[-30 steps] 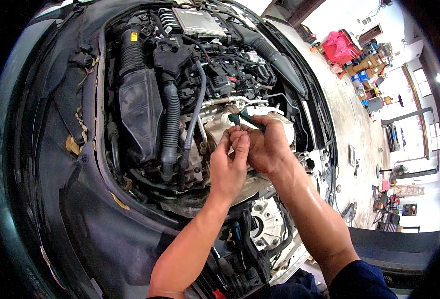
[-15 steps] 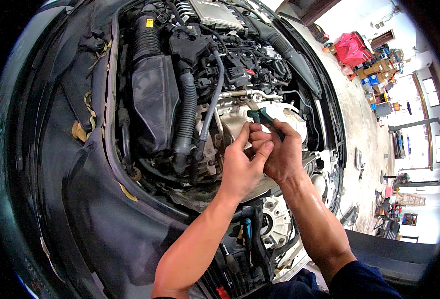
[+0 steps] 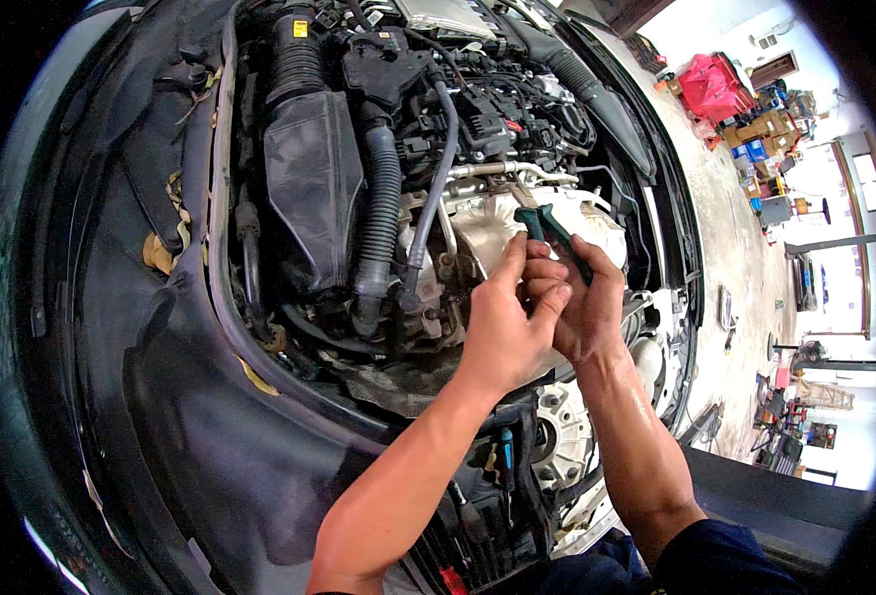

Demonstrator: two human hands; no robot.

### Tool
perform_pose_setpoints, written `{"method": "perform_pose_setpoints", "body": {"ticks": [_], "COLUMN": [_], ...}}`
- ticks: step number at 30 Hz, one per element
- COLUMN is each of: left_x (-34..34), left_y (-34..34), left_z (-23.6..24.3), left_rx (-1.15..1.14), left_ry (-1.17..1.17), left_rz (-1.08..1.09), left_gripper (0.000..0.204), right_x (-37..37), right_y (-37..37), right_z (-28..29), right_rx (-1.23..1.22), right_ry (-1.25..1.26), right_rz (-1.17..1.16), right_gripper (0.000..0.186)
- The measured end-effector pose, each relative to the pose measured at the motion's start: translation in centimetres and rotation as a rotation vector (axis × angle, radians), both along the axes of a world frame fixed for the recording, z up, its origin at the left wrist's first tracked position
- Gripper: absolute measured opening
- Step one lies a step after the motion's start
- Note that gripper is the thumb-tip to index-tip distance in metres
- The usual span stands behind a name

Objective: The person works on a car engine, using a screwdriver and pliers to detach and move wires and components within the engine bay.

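Both my hands meet around a pair of pliers (image 3: 554, 226) with dark green handles, held over the silvery heat shield (image 3: 482, 226) of a car engine. Wrapped around the right-hand handle is my right hand (image 3: 592, 307). My left hand (image 3: 509, 327) is closed, its index finger reaching up along the other handle and its thumb bent towards my right hand. The metal jaws point away from me, near a metal pipe (image 3: 487, 170) that crosses above the shield. Whether they grip anything is too small to tell, and my fingers hide the lower handles.
A black air box (image 3: 309, 188) and a ribbed hose (image 3: 382, 198) stand left of my hands. The black fender (image 3: 210, 436) curves along the left. Below my forearms are a round pale metal part (image 3: 562, 436) and a tray of tools (image 3: 467, 526). Shop clutter lies far right.
The view has shifted slightly, so the engine and my hands appear a little further right. My grip on the pliers looks the same.
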State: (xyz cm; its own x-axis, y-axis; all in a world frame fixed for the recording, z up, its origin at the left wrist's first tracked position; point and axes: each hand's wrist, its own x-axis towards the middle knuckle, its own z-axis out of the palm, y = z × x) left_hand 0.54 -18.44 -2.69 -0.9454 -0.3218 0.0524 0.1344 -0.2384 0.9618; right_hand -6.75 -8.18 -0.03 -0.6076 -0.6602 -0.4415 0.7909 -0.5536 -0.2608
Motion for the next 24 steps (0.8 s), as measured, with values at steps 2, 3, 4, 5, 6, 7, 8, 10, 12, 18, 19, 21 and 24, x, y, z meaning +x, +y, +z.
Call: {"method": "perform_pose_setpoints", "body": {"ticks": [2,3,4,5,6,7,8,10,12,18,19,21,24], "left_x": [0.0,-0.2,-0.1,-0.3,-0.3,0.1,0.1,0.5,0.5,0.6,0.5,0.0,-0.1], "left_y": [-0.2,-0.3,-0.2,-0.1,-0.2,-0.4,-0.5,-0.4,-0.4,-0.3,-0.4,-0.6,-0.4], "left_z": [0.3,0.5,0.8,1.0,1.2,1.3,1.4,1.5,1.3,1.5,1.7,2.3,3.3], "left_rx": [0.113,0.134,0.110,-0.096,-0.153,-0.112,-0.198,-0.335,-0.640,-0.826,-0.744,-0.891,-1.032], "left_ry": [-0.006,0.054,-0.006,0.040,0.045,-0.024,-0.088,-0.185,-0.026,-0.035,-0.124,-0.205,-0.184], "left_rz": [-0.014,0.052,0.076,0.225,0.307,0.273,0.285,0.350,0.482,0.520,0.468,0.434,0.482], "left_gripper": [0.049,0.054,0.055,0.057,0.059,0.060,0.060,0.057,0.046,0.020,0.019,0.020,0.024], "right_x": [-0.5,-0.9,-1.1,-1.2,-1.4,-1.2,-0.8,0.5,1.6,0.4,-0.5,-1.9,-3.5], "right_y": [-0.2,-0.4,-0.7,-0.9,-1.2,-1.5,-1.7,-1.8,-1.6,-1.9,-2.2,-2.8,-3.5], "right_z": [0.6,0.9,1.3,1.6,2.0,2.3,2.6,3.0,3.0,1.1,0.9,0.7,0.5], "right_rx": [-0.033,-0.134,0.034,0.196,-0.082,-0.069,-0.026,0.193,0.223,0.289,0.255,0.326,0.343], "right_ry": [0.086,0.048,0.090,0.158,0.095,0.108,0.109,0.069,0.112,-0.020,-0.009,0.057,-0.013], "right_rz": [0.047,0.063,0.044,0.031,0.155,0.179,0.155,0.020,0.094,0.080,0.121,0.147,0.239], "right_gripper": [0.041,0.041,0.042,0.042,0.043,0.042,0.042,0.044,0.036,0.024,0.022,0.022,0.021]}}
